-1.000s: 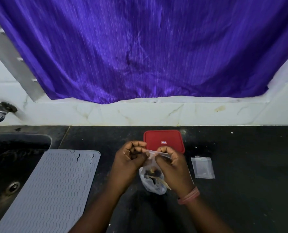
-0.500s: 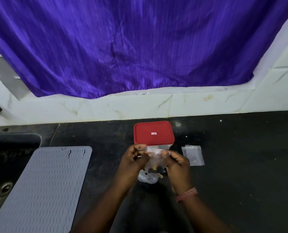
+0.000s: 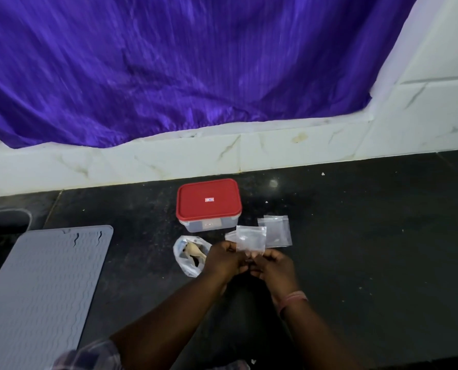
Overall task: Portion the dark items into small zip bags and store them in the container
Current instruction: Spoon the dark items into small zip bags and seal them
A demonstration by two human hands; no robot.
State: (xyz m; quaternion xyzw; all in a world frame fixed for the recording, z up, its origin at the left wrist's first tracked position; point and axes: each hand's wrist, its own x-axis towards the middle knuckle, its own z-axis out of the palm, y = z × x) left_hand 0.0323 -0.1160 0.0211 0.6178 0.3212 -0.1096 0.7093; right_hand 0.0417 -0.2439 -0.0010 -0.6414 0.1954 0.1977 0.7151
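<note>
Hands: your left hand (image 3: 223, 259) and right hand (image 3: 272, 265) together pinch a small clear zip bag (image 3: 250, 239) upright.
Dark items: inside the crumpled plastic bag (image 3: 189, 259) on the black surface (image 3: 369, 236), touching your left hand.
Container: clear, red-lidded box (image 3: 208, 204), closed, just beyond.

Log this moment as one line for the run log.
step: holding small zip bag | left hand, right hand: both pinch it | container: lid on | spare bags: right of container
</note>
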